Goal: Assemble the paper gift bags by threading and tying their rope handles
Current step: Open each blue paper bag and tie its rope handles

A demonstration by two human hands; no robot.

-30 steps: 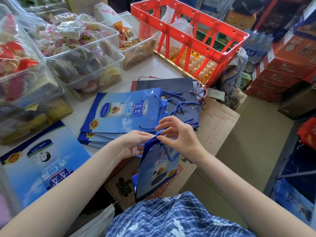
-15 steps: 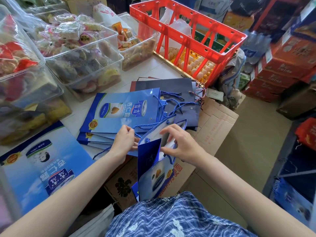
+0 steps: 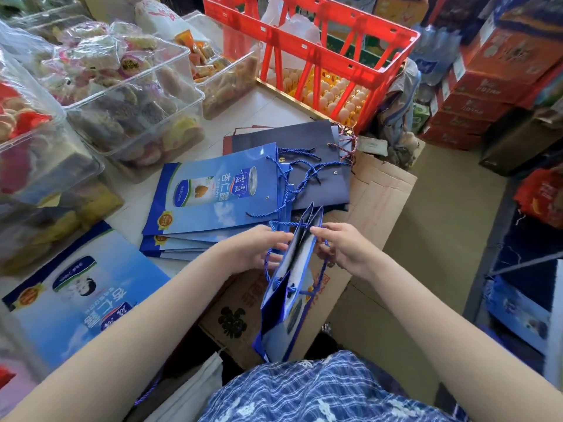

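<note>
A blue paper gift bag [image 3: 289, 287] stands upright in my lap with its mouth partly spread. My left hand [image 3: 259, 249] grips its left wall near the rim, fingers curled around the blue rope handle [image 3: 269, 263] that hangs there. My right hand [image 3: 341, 248] pinches the right wall at the rim, with another blue rope loop [image 3: 323, 269] beneath it. A knot [image 3: 291, 289] shows inside the bag. A stack of flat blue bags [image 3: 213, 199] with loose blue ropes lies on the table beyond my hands.
Dark navy flat bags [image 3: 304, 141] lie behind the stack. Clear bins of wrapped snacks [image 3: 128, 95] fill the left. A red crate [image 3: 307, 44] over eggs stands at the back. Another flat blue bag [image 3: 79, 290] lies at the near left. Cardboard [image 3: 380, 190] leans below the table edge.
The bag has turned edge-on and its mouth has been pulled wider. My hands have moved apart, one to each wall, and the ropes now hang on both sides.
</note>
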